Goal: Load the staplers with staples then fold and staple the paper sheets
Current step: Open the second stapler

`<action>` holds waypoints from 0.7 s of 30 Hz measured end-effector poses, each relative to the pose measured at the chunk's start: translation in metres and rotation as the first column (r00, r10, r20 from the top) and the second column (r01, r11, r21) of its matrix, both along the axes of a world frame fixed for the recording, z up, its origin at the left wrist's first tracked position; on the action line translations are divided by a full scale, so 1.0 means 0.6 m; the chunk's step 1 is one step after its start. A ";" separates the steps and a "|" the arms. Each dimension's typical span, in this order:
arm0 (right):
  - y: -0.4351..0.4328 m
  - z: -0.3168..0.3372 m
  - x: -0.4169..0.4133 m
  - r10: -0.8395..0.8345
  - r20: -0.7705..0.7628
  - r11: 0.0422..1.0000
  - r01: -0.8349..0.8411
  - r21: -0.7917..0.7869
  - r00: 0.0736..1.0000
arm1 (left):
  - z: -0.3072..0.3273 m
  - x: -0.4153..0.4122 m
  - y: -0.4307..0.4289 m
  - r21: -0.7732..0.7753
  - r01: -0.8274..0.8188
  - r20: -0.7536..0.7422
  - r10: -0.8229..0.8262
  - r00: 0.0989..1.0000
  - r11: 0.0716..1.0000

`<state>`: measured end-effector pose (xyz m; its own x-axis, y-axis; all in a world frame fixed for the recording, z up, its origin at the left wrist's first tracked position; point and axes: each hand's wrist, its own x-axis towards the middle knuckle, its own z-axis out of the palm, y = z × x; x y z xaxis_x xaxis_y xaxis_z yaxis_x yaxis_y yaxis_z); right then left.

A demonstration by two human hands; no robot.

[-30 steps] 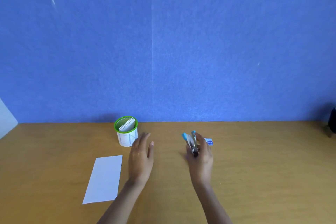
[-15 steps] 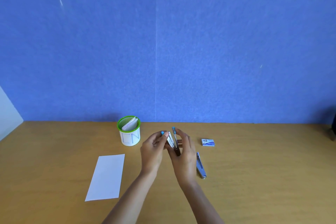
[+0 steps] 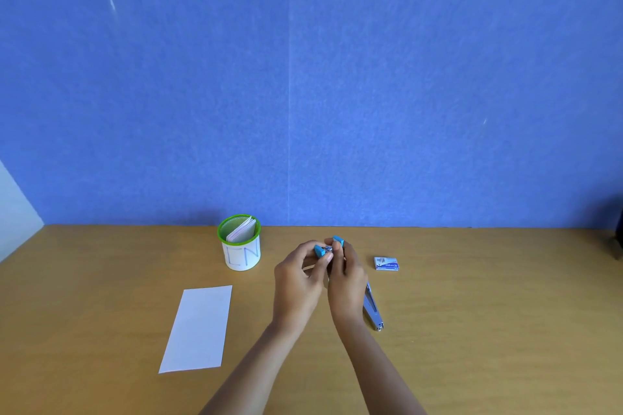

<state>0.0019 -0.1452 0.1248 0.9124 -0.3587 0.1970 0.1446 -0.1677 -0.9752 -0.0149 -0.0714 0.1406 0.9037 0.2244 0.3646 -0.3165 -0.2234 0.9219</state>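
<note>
Across came the left hand (image 3: 296, 276) to meet the right hand (image 3: 347, 283), and both pinched the stapler (image 3: 327, 248), held up over the table (image 3: 472, 313) with its blue ends spread apart. By the right wrist lay a second stapler (image 3: 372, 310), with the staple box (image 3: 386, 263) near it. At left the paper (image 3: 199, 327) lay flat in front of the cup (image 3: 240, 256) of folded sheets (image 3: 241, 232).
</note>
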 end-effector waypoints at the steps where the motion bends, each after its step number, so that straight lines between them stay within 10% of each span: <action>1: 0.003 0.003 0.000 -0.016 -0.010 0.999 0.016 0.034 1.000 | 0.003 -0.001 -0.004 0.033 -0.011 0.035 0.010 0.999 0.999; 5: 0.004 0.011 0.013 -0.067 -0.118 0.978 0.089 0.191 0.991 | 0.010 0.000 -0.008 0.106 -0.066 0.142 0.051 0.989 0.992; 8: -0.030 0.025 0.037 -0.045 -0.272 0.752 0.212 0.625 0.961 | 0.007 -0.011 -0.016 0.095 -0.054 0.179 0.036 0.983 0.994; 12: -0.066 0.048 0.040 0.044 -0.203 0.576 0.141 0.805 0.978 | 0.018 -0.043 -0.040 -0.026 0.036 0.161 -0.031 0.986 0.999; 21: -0.103 0.064 0.039 0.103 -0.064 0.394 0.018 0.919 0.993 | 0.006 -0.036 -0.008 -0.155 0.071 -0.279 -0.112 0.954 0.985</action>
<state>0.0252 -0.2069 0.1630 0.9229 -0.2272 -0.3110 0.0235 0.8392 -0.5433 -0.0367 -0.0765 0.1443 0.9844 0.1661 0.0585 -0.0480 -0.0670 0.9966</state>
